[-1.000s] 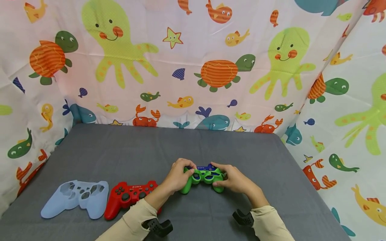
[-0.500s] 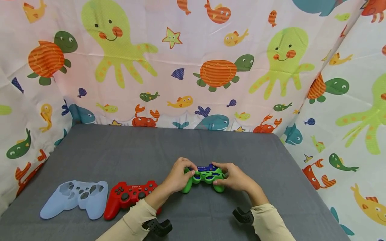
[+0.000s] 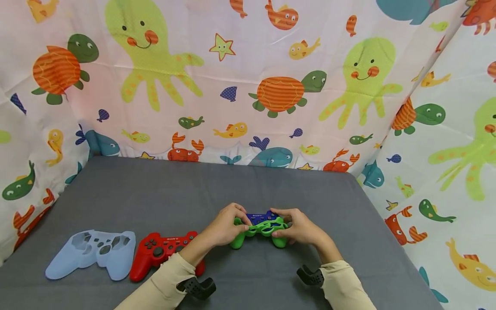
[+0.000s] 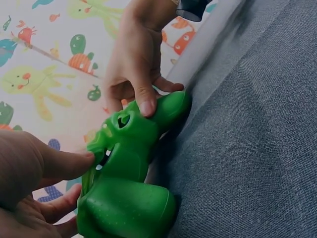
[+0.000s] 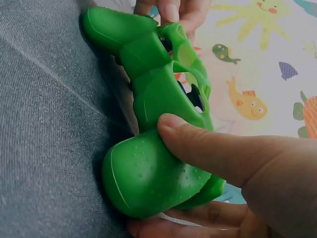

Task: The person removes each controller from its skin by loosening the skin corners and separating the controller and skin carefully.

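The edge of a green silicone controller cover [image 5: 148, 168] is pinched between the thumb and fingers of the left hand [image 3: 228, 224], while its opposite grip is grasped by the right hand [image 3: 301, 229], thumb pressed on top and fingers tucked beneath, as seen from the right wrist. Inside the cover sits a blue Sony game controller [image 3: 256, 218], its far strip, lettered "SONY," left exposed and its nearer part wrapped in green. Both wrists, nearer the wearer than the blue controller, are fitted with black camera mounts [image 3: 199, 287] and framed by beige sleeves [image 3: 155, 286]. To the left of the blue controller and slightly nearer, a red Sony game controller [image 3: 156, 252] is partly hidden by the left forearm; farther left, just beside the red one, a pale blue controller cover [image 3: 112, 260] is laid flat. All are set on a gray cloth-covered table [image 3: 174, 193], backed beyond the blue controller by a sea-animal-print curtain [image 3: 155, 120].
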Available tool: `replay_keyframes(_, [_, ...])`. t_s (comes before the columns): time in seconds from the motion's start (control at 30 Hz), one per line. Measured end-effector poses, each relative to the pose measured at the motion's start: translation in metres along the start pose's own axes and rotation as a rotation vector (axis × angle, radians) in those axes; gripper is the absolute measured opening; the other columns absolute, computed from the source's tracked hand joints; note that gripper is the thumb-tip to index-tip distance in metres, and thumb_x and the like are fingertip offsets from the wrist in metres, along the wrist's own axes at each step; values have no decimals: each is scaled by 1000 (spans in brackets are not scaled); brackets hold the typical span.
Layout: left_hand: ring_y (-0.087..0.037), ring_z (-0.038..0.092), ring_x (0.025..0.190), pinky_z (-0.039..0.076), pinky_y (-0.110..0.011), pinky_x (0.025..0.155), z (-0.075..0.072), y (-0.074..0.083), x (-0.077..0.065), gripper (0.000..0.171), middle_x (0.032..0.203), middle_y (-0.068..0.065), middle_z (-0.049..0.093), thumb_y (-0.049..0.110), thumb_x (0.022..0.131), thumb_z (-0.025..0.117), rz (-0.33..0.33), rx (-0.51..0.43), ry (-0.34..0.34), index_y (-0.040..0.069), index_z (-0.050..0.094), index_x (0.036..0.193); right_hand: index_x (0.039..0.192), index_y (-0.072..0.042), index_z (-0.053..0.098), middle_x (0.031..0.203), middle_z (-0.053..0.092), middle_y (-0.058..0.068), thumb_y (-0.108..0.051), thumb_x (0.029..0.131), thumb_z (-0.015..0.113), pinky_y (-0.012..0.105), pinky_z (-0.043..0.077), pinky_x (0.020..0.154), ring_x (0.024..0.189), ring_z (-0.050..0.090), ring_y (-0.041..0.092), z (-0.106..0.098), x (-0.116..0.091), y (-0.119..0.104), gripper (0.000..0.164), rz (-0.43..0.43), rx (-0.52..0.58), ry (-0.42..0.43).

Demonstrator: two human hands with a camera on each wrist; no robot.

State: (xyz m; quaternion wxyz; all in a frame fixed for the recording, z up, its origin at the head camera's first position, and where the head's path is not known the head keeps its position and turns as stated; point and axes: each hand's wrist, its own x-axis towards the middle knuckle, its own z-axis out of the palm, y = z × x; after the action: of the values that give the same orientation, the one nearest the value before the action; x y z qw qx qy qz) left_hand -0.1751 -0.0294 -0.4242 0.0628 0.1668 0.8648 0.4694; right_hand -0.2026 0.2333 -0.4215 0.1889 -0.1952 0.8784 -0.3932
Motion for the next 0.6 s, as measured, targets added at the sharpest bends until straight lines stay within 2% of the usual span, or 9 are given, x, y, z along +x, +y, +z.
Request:
replay_keyframes(0.07, [-30, 56, 116, 44, -53, 102, -1, -1, 0, 11, 119, -9, 61, 7, 91, 74, 7, 17, -11, 13, 80, 83, 150, -7, 48, 121, 67, 29, -20, 87, 81, 40, 58, 53, 65, 65, 20, 1, 1, 1, 73, -2, 13, -10])
replay_keyframes(0.2, [-28, 56, 114, 45, -52, 101, -3, -1, 0, 10, 118, -9, 62, 7, 90, 75, 30, 56, -29, 13, 80, 82, 151, -6, 47, 119, 68, 29, -19, 87, 81, 41, 58, 51, 57, 64, 22, 1, 2, 3, 73, -3, 16, -12])
replay_keyframes(0.43, [-28, 57, 113, 46, -51, 101, -3, 1, -1, 11, 116, -7, 62, 6, 89, 77, 12, 75, -34, 11, 79, 79, 151, -5, 46, 116, 69, 28, -19, 88, 80, 41, 58, 51, 55, 64, 22, 0, 3, 4, 72, -4, 5, -24])
replay_keyframes(0.6, [-27, 58, 112, 47, -50, 100, -4, 2, -1, 9, 114, -6, 63, 6, 89, 76, 9, 82, -51, 9, 80, 81, 151, -6, 46, 122, 67, 30, -20, 89, 79, 41, 58, 52, 57, 65, 21, 1, 2, 6, 72, 1, 6, -14])
